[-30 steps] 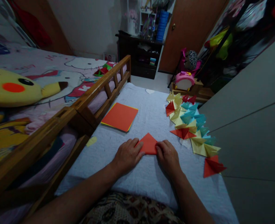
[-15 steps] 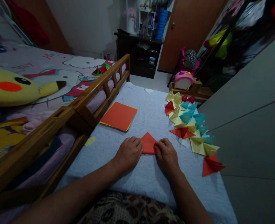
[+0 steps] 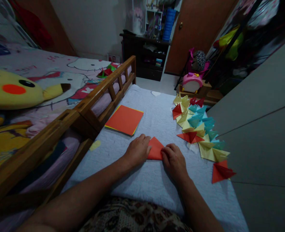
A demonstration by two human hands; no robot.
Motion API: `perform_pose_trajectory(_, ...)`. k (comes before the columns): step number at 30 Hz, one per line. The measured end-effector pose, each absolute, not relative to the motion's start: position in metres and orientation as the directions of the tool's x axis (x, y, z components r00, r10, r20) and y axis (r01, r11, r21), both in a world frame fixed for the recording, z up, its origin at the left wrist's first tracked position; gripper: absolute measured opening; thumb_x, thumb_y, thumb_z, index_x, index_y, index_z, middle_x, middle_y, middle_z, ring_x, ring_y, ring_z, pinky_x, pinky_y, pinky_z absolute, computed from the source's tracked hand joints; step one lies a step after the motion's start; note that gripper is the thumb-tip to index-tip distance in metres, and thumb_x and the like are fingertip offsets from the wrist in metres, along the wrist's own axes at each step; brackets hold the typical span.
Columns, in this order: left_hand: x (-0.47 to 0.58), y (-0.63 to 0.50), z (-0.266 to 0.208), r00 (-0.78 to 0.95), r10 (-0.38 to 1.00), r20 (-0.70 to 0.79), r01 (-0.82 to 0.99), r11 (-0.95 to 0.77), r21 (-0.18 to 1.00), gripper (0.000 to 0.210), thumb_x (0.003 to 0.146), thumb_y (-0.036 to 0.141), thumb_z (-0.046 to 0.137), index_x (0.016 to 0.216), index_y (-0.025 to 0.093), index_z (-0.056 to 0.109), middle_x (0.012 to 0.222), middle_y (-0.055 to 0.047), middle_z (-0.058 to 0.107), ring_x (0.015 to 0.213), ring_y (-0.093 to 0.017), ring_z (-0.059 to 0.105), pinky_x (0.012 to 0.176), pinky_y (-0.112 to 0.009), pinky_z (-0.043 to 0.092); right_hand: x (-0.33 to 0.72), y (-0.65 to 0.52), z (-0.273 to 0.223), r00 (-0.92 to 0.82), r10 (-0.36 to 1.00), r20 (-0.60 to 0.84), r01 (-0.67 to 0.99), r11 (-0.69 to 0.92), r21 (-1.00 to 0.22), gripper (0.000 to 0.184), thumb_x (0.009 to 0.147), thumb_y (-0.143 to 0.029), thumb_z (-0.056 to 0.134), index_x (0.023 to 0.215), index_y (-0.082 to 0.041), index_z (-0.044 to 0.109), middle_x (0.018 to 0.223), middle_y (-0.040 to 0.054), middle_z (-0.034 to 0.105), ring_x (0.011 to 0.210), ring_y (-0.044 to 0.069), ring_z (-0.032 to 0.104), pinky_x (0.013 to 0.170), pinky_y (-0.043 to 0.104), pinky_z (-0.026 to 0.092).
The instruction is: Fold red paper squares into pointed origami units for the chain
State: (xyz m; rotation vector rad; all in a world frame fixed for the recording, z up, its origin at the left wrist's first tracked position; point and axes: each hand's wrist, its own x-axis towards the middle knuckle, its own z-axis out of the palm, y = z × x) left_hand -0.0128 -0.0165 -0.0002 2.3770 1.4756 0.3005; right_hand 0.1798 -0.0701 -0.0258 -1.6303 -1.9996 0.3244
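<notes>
A folded red sheet of origami paper (image 3: 156, 149) lies on the pale blue cloth in front of me, its point facing away. My left hand (image 3: 137, 150) rests along its left edge, fingers together and pressing on the paper. At the opposite corner, my right hand (image 3: 174, 158) pinches the paper between thumb and curled fingers. Beyond my left hand lies a stack of square paper (image 3: 125, 119), red on top with yellow edges below. Off to the right stand several folded paper pieces in yellow, blue and red, such as a red folded piece (image 3: 191, 137).
A wooden bed rail (image 3: 103, 83) runs along the left, with a yellow plush toy (image 3: 14, 90) on the bed behind it. The pale cabinet side (image 3: 260, 141) borders the right. A dark cabinet (image 3: 144, 58) and a pink toy case (image 3: 192, 83) stand beyond the far edge.
My left hand has slid up and slightly inward along the paper's left edge. The right hand keeps its pinch at the right corner. The whole view has shifted a little.
</notes>
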Motion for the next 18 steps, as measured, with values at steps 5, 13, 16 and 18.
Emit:
perform_pose_trajectory(5,-0.006,-0.002,0.003,0.366,0.928,-0.072,0.834,-0.293,0.468,0.029,0.086,0.025,0.065,0.113,0.016,0.061,0.107,-0.011,0.069,0.098,-0.024,0.066,0.084,-0.033,0.05,0.18,-0.07,-0.026,-0.121,0.959,0.256,0.827,0.24,-0.508,0.016,0.094,-0.02,0.051,0.093,-0.021,0.068,0.096,0.0071,0.062,0.089,0.021,0.056,0.082,0.035,0.047)
perform_pose_trajectory(13,-0.001,0.016,0.007,0.313,0.935,-0.165,0.795,-0.163,0.585,0.007,0.076,0.022,0.068,0.082,0.018,0.068,0.079,-0.004,0.068,0.08,-0.021,0.064,0.071,-0.029,0.046,0.178,-0.07,-0.023,-0.112,0.962,0.25,0.825,0.23,-0.517,0.017,0.094,-0.019,0.051,0.089,-0.021,0.067,0.095,0.0072,0.062,0.089,0.022,0.057,0.082,0.035,0.047)
perform_pose_trajectory(16,-0.003,0.016,0.005,0.357,0.929,-0.092,0.733,-0.218,0.644,0.003,0.077,0.021,0.066,0.077,0.018,0.067,0.086,-0.004,0.066,0.082,-0.019,0.062,0.072,-0.028,0.046,0.178,-0.071,-0.021,-0.098,0.961,0.26,0.786,0.235,-0.572,0.016,0.093,-0.017,0.049,0.091,-0.021,0.065,0.094,0.0071,0.061,0.088,0.021,0.056,0.082,0.035,0.047)
perform_pose_trajectory(18,-0.004,0.015,0.004,0.388,0.921,-0.027,0.631,-0.244,0.737,0.005,0.077,0.021,0.064,0.079,0.018,0.066,0.089,-0.004,0.066,0.082,-0.018,0.06,0.072,-0.028,0.045,0.179,-0.071,-0.02,-0.047,0.952,0.303,0.749,0.234,-0.62,0.015,0.091,-0.016,0.049,0.095,-0.021,0.063,0.093,0.0069,0.062,0.088,0.022,0.056,0.082,0.036,0.047)
